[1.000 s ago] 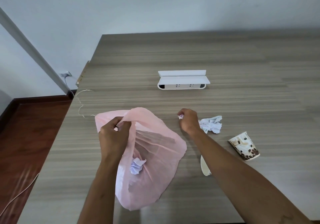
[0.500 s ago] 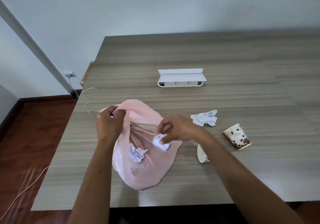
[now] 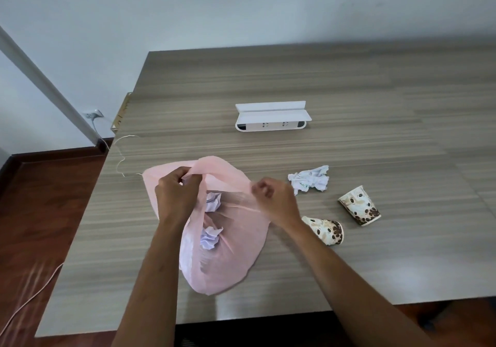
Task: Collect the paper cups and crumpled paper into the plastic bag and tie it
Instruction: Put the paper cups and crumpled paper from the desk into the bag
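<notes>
A thin pink plastic bag [image 3: 236,242] lies on the wooden table [image 3: 349,91], its mouth held apart. My left hand [image 3: 175,196] pinches the bag's left rim. My right hand [image 3: 273,201] grips the right rim. Two crumpled paper balls show through the bag, one near the mouth [image 3: 213,201] and one lower [image 3: 210,239]. Another crumpled paper [image 3: 308,180] lies on the table just right of my right hand. Two paper cups with a coffee-bean print lie on their sides: one [image 3: 326,230] beside my right forearm, one [image 3: 359,205] farther right.
A white power strip box [image 3: 271,119] sits at mid-table behind the bag. A thin white string [image 3: 120,156] curls at the table's left edge. Left of the table is the wooden floor with a cable [image 3: 32,293] and a wall socket [image 3: 92,114].
My right hand carried a small crumpled paper from the table into the bag, let it go, and now grips the bag's right rim. The view shifted, showing the second cup.
</notes>
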Motion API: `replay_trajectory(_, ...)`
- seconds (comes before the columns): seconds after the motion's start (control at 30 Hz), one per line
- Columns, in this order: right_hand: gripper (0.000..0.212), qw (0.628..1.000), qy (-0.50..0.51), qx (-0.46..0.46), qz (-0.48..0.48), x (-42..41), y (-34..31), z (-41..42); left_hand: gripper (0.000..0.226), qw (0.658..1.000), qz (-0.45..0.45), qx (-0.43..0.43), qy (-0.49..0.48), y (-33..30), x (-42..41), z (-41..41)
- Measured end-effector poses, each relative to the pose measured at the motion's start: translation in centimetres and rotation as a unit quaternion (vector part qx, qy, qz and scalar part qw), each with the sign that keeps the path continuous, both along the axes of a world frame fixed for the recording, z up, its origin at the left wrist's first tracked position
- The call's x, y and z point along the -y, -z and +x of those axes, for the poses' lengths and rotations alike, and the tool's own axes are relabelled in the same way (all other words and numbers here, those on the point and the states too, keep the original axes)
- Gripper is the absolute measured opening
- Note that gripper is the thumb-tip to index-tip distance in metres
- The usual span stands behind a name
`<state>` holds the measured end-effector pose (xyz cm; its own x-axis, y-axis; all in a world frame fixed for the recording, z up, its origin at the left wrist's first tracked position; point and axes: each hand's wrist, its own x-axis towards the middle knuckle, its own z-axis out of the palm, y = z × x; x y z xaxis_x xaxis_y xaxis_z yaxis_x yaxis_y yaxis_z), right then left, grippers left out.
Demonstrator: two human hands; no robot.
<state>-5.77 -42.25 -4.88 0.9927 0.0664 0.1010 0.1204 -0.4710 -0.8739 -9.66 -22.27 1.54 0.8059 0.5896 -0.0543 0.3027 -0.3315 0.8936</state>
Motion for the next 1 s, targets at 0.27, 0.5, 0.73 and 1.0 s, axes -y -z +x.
replay_trajectory(0.27, 0.056, 0.935, 0.061, -0.128, -0.325, 7.5, 5.6, 7.3, 0.015, 1.000, -0.011, -0.004, 0.023, 0.3, 2.7, 1.9)
replay_trajectory(0.5, 0.051, 0.919, 0.004, -0.142, -0.369, 9.6, 9.0, 8.6, 0.012, 0.999, -0.015, -0.001, 0.038, 0.9, 3.4, 2.6)
replay_trajectory(0.73, 0.029, 0.971, 0.068, -0.079, -0.216, 9.8, 7.3, 8.3, 0.011, 0.999, -0.017, -0.002, 0.031, 1.2, 3.1, 2.3)
replay_trajectory(1.0, 0.027, 0.989, 0.106, -0.100, -0.003, 9.5, -0.2, 6.3, 0.011, 1.000, -0.016, 0.004, 0.026, 0.8, 2.8, 1.9)
